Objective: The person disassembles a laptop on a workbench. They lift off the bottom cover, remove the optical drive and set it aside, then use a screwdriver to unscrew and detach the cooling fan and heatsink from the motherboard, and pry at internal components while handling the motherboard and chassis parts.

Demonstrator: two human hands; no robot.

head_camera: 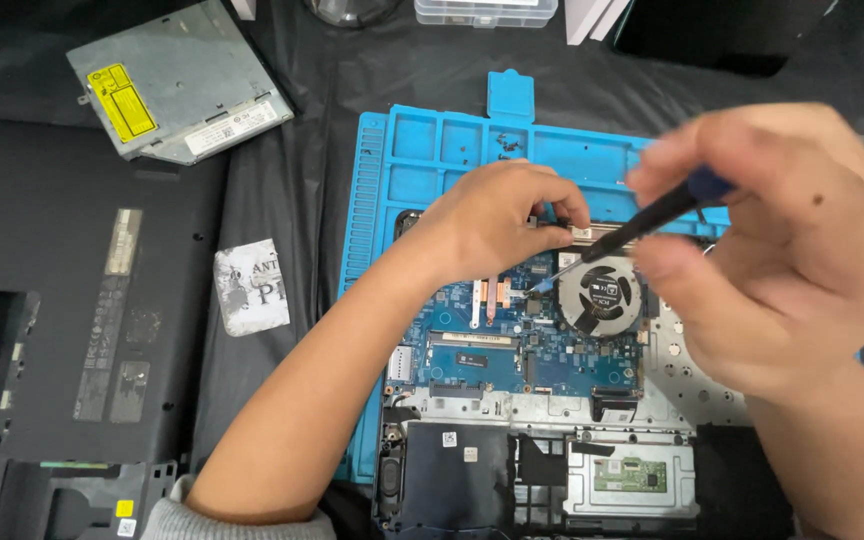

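On the blue mat [372, 250], my left hand [497, 220] presses closed on the fragile, opened laptop [542, 400] while my right hand [782, 250] grips the light, stiff screwdriver [632, 232] by its handle beside the fan [600, 292].

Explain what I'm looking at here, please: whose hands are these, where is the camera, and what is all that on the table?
There is no machine doing the work: these are a person's two bare hands, filmed by one camera worn on that person's head, looking down. The right hand holds a screwdriver with a dark handle; its tip points down beside the round cooling fan. The left hand rests its fingers on the far edge of an opened laptop, whose blue circuit board is laid bare. The laptop lies on a blue work mat with small trays along its far side. To the left lie the laptop's removed black bottom cover, a flat silver disc drive and a small printed packet, all on a black cloth.
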